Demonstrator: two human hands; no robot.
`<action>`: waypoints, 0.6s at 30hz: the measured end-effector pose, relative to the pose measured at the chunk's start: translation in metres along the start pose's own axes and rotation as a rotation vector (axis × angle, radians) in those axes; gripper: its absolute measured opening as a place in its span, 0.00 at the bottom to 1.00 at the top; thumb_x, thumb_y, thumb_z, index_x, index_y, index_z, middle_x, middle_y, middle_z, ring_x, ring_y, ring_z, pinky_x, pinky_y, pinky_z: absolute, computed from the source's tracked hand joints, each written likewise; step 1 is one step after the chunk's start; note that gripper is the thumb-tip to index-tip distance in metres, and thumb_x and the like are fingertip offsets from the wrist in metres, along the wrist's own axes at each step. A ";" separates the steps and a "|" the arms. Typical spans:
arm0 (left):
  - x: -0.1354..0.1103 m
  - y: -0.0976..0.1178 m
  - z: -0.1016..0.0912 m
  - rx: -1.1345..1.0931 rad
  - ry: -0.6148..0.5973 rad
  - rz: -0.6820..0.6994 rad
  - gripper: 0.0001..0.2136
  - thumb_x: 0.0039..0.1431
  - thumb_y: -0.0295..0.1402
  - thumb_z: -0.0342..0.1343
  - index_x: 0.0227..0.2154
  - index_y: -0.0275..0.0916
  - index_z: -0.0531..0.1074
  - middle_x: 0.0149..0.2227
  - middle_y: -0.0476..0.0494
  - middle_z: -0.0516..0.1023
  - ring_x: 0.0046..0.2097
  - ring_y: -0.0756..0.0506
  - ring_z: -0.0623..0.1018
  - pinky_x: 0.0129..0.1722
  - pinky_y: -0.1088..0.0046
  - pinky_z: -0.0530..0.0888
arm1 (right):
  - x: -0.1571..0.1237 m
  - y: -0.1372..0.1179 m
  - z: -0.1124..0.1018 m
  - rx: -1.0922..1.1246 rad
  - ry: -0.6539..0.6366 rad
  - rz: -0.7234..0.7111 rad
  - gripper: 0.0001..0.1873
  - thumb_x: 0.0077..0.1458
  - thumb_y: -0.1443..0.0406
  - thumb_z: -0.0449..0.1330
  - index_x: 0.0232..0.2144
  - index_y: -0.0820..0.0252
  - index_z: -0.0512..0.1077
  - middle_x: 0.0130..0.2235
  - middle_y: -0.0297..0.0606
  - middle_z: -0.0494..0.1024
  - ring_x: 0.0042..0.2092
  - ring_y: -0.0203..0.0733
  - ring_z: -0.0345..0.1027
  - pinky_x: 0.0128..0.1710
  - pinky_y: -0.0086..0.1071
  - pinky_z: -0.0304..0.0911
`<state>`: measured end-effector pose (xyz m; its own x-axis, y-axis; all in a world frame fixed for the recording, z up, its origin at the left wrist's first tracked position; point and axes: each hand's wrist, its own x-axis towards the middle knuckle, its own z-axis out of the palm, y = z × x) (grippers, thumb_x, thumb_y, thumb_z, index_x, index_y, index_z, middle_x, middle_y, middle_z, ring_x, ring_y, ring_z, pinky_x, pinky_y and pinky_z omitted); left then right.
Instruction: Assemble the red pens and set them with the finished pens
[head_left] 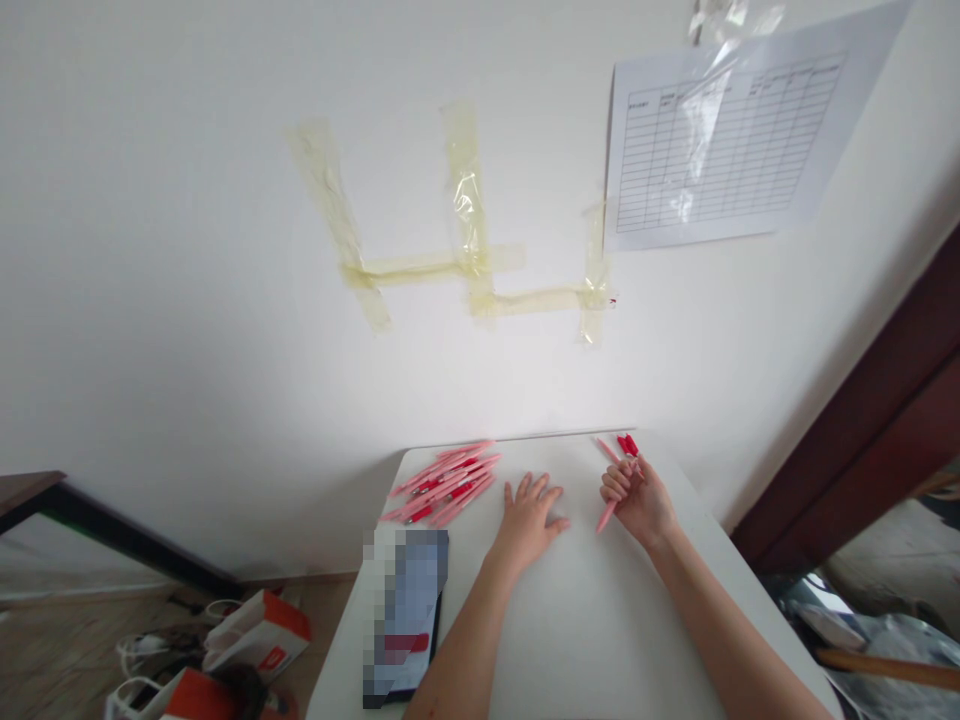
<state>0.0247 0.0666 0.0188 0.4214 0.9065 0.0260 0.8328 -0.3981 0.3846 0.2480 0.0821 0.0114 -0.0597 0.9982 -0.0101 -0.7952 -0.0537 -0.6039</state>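
Observation:
My left hand (529, 520) lies palm down on the white table (574, 620) with its fingers spread, holding nothing. To its left is a loose pile of pink pens (450, 485), with several red ones among them. My right hand (637, 497) has its fingers curled round a pink pen (606, 517), whose end sticks out below the fist. Just beyond that hand, near the table's back edge, lie another pink pen (607, 451) and red pen parts (628, 443); the hand partly hides them.
A blurred-out phone (420, 590) lies on the table's left side, beside my left forearm. Behind the table rises a white wall with yellowed tape (469, 215) and a printed form (727, 150). Red-and-white boxes (259, 635) and cables sit on the floor at left.

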 end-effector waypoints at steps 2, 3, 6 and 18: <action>0.000 0.000 0.000 -0.001 -0.002 -0.001 0.24 0.63 0.46 0.55 0.61 0.53 0.65 0.71 0.46 0.58 0.73 0.35 0.52 0.69 0.36 0.45 | 0.001 0.001 -0.001 -0.004 0.000 -0.007 0.22 0.57 0.51 0.61 0.22 0.54 0.58 0.22 0.25 0.50 0.22 0.33 0.44 0.20 0.29 0.52; 0.000 0.000 0.000 -0.003 -0.003 -0.001 0.24 0.63 0.46 0.55 0.61 0.53 0.65 0.71 0.46 0.58 0.73 0.35 0.52 0.69 0.36 0.45 | 0.002 0.001 -0.001 -0.014 0.000 -0.009 0.20 0.57 0.50 0.61 0.23 0.54 0.60 0.22 0.25 0.51 0.22 0.33 0.45 0.20 0.29 0.54; -0.001 0.000 -0.001 -0.007 -0.006 0.000 0.24 0.63 0.45 0.55 0.61 0.52 0.65 0.71 0.46 0.57 0.73 0.34 0.52 0.69 0.36 0.45 | 0.004 0.001 -0.004 -0.065 0.014 -0.008 0.13 0.56 0.54 0.61 0.27 0.53 0.66 0.23 0.28 0.58 0.24 0.34 0.52 0.22 0.31 0.59; -0.002 0.001 -0.003 0.018 -0.034 0.005 0.25 0.63 0.47 0.53 0.63 0.52 0.63 0.72 0.48 0.56 0.73 0.35 0.51 0.69 0.36 0.46 | 0.011 0.004 -0.015 -0.727 0.278 -0.321 0.19 0.46 0.59 0.68 0.43 0.52 0.79 0.46 0.38 0.74 0.46 0.45 0.70 0.47 0.40 0.71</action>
